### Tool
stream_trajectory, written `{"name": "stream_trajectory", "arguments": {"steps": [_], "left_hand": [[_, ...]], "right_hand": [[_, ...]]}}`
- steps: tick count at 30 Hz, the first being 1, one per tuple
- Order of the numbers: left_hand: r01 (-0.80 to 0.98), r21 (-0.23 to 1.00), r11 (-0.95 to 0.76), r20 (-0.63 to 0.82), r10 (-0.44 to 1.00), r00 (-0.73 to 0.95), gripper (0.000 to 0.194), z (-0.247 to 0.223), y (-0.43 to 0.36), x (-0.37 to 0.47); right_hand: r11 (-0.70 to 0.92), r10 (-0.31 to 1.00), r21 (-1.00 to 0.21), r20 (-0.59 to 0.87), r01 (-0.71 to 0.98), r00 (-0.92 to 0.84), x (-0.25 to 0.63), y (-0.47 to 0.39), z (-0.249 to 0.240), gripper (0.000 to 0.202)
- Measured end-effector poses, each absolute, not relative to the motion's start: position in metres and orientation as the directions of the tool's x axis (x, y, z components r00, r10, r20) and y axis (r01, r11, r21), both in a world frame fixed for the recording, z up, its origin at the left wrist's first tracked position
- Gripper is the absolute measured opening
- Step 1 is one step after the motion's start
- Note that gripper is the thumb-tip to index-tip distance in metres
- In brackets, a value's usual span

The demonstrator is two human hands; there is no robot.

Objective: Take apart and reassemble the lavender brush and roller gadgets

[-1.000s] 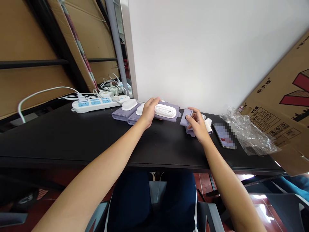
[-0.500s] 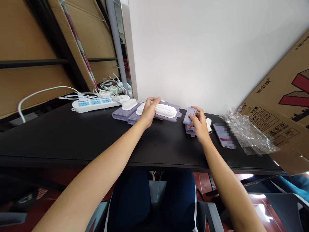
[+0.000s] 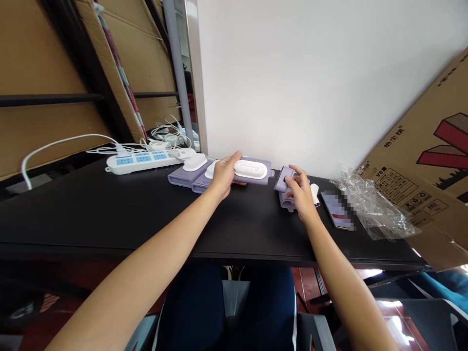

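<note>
My left hand [image 3: 224,176] is closed around a flat purple plastic piece [image 3: 259,181] with a white, rough-textured oval pad [image 3: 250,169] on top. It is held level just above the table. To its left lie similar purple pieces [image 3: 182,177] with smooth-looking white oval tops [image 3: 195,162]. In my right hand [image 3: 300,191], thumb and fingers pinch a small purple block [image 3: 284,178] with a dark spot on its face. Below that block, another purple piece [image 3: 287,202] with a hollow end rests on the table. A small white item [image 3: 314,193] lies partly hidden behind the right hand.
A white power strip [image 3: 146,161] with tangled cables sits at the back left of the black table [image 3: 109,214]. On the right are a phone [image 3: 337,209], crumpled clear plastic wrap [image 3: 376,207] and a leaning cardboard box [image 3: 420,165]. A white wall [image 3: 292,87] stands behind.
The small purple block in my right hand has tilted and shifted slightly left, towards the piece in my left hand. The left hand keeps its grip. The camera view has shifted a little.
</note>
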State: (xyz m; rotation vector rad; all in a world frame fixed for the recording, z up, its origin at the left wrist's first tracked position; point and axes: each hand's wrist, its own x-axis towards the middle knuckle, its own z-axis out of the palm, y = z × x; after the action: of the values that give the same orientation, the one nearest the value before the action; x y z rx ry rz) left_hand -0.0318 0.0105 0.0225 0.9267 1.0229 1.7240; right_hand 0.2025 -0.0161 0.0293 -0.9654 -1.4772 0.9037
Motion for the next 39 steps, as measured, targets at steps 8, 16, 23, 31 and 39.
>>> {"name": "stream_trajectory", "arguments": {"steps": [8,16,23,31,39], "left_hand": [[-0.285,0.919,-0.273,0.186,0.936,-0.299,0.043,0.0208,0.0105,-0.0303],[-0.252,0.934,-0.251,0.176,0.942,-0.286,0.047,0.0200,0.0127,-0.0302],[-0.282,0.927,-0.248,0.171,0.947,-0.272,0.045,0.0232,0.0106,-0.0307],[-0.248,0.933,-0.261,0.216,0.957,-0.192,0.048,0.0205,0.0094,-0.0325],[-0.309,0.912,-0.269,0.200,0.951,-0.236,0.048,0.0205,0.0105,-0.0287]], "right_hand": [[0.414,0.910,-0.901,0.403,0.131,-0.100,0.2016,-0.0154,0.0266,0.053],[0.434,0.900,-0.894,0.436,0.107,-0.003,0.2034,-0.0166,0.0281,0.048],[0.472,0.871,-0.868,0.486,0.152,0.076,0.2021,-0.0157,0.0259,0.046],[0.439,0.896,-0.884,0.417,0.163,-0.152,0.2015,-0.0158,0.0226,0.053],[0.476,0.869,-0.866,0.490,0.156,0.067,0.2018,-0.0150,0.0230,0.057]]}}
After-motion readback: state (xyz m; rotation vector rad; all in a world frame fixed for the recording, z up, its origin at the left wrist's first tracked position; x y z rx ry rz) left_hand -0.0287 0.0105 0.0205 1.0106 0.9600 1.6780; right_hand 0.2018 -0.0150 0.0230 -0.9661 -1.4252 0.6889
